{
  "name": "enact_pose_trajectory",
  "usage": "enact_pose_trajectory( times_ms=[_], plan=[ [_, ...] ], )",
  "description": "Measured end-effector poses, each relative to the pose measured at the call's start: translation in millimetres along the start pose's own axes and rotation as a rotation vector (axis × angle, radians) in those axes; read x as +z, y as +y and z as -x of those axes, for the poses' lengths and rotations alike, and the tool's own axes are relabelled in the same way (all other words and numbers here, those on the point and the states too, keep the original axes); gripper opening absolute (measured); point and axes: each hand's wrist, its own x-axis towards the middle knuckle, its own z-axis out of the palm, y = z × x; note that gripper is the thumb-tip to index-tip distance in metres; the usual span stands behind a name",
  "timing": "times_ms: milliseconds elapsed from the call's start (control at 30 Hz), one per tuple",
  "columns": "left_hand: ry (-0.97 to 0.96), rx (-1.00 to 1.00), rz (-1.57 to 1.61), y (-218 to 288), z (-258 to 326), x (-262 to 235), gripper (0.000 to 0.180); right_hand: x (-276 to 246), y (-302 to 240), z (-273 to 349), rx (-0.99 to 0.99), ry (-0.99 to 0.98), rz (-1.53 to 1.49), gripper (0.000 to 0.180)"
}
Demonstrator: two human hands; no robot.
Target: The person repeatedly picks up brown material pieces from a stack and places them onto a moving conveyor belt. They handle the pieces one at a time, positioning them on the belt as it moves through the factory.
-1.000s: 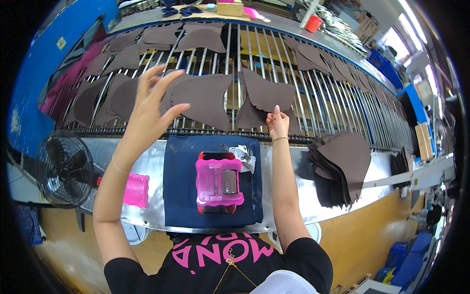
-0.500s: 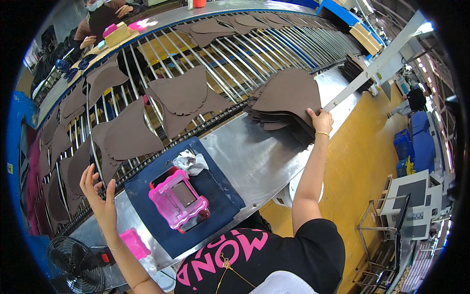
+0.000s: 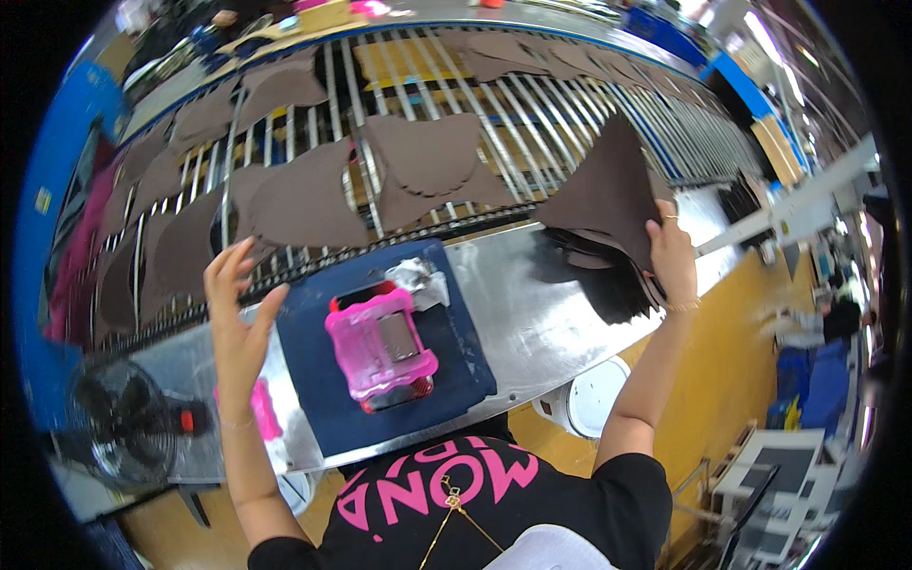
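- Right hand point(image 3: 671, 256) gripped a brown leather piece point(image 3: 608, 195), lifted above the stack point(image 3: 598, 275) on the metal table point(image 3: 532, 323).
- Left hand point(image 3: 233, 313) was open, fingers spread, empty, beside the blue mat point(image 3: 456, 361).

left hand point(image 3: 235, 318) raised with palm open and fingers spread, forearm upright; right arm stretched forward and outward, right hand point(image 3: 671, 255) closed in a grip, bracelet at the wrist.
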Motion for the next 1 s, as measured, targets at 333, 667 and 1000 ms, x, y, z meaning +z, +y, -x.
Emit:
enact_pose_trajectory(
  times_ms=[333,667,1000],
  plan=[
    [-0.191,-0.296,0.457,-1,1,-6,0.049,72,-157,60,-0.624,-0.025,-1.000,0.031],
    [0.169,-0.272,0.168,2,46,-105,0.017,127,-189,96,-0.861,-0.400,-0.834,0.010],
    [-0.162,-0.390,0.167,-3,62,-61,0.008,101,-138,87,-0.972,-0.324,-0.591,0.022]
  ],
)
